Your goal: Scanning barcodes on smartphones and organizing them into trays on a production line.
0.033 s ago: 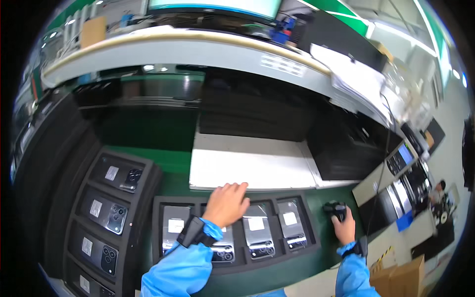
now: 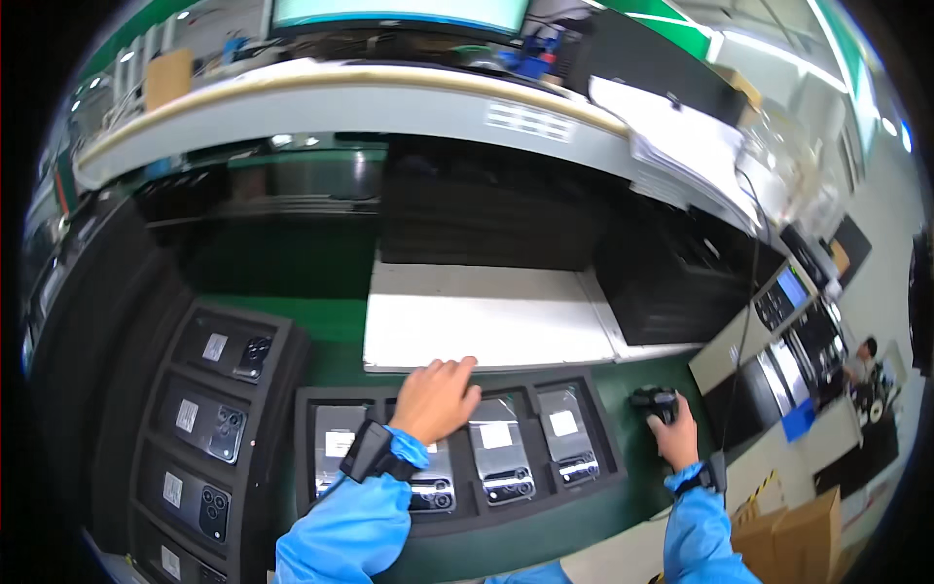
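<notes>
Left grip (image 2: 435, 401), a bare hand in a bright blue sleeve (image 2: 345, 530): released, fingers loosely spread, palm down, above the far edge of a dark grey four-slot foam tray (image 2: 540, 498). Cannot tell whether it touches the tray. It partly hides the second slot from the left.

Right grip (image 2: 677, 435): fingers closed around a compact black handheld device (image 2: 654, 400), to the right of the tray, well apart from it, over the dark green tabletop (image 2: 632, 462).

Tray on tabletop, one grey smartphone per slot, back up, lens end toward the person: leftmost phone (image 2: 336, 438), second phone (image 2: 435, 477), third phone (image 2: 499, 457), rightmost phone (image 2: 565, 438). White label visible on each; the second phone's is mostly covered by the left grip.

To the left, a second dark foam tray (image 2: 270, 414) holds four more grey smartphones (image 2: 209, 419), also labelled, lens ends toward the right. Behind the front tray, a flat white panel (image 2: 486, 316); beyond it, a large black block (image 2: 486, 214).
</notes>
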`<state>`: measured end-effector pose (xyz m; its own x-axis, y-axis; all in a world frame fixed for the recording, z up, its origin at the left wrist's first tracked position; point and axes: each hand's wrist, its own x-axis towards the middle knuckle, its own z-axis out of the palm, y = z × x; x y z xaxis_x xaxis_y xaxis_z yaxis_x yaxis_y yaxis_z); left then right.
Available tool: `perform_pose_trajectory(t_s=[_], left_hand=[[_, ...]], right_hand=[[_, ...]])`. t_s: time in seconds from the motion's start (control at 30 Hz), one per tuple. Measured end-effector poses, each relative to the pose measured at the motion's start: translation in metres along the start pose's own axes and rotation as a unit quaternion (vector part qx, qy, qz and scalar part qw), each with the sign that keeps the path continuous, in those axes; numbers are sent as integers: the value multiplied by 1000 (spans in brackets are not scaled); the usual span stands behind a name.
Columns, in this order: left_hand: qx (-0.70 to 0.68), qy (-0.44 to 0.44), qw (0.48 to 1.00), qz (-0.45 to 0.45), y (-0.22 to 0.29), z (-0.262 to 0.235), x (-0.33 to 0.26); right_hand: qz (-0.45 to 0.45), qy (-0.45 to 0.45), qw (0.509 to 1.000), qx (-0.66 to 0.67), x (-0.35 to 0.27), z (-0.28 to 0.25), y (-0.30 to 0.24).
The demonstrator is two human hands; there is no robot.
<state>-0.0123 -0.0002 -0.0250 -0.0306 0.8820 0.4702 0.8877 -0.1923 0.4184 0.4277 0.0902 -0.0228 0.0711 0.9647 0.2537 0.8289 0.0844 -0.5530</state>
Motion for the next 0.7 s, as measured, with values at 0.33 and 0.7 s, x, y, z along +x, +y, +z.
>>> perform_pose_trajectory(t_s=[0.33, 0.7], left_hand=[[36, -29, 999, 8, 17, -8, -2], [46, -16, 998, 26, 16, -7, -4]], right_hand=[[47, -268, 920, 284, -74, -39, -122], [-84, -196, 956, 200, -68, -29, -123]])
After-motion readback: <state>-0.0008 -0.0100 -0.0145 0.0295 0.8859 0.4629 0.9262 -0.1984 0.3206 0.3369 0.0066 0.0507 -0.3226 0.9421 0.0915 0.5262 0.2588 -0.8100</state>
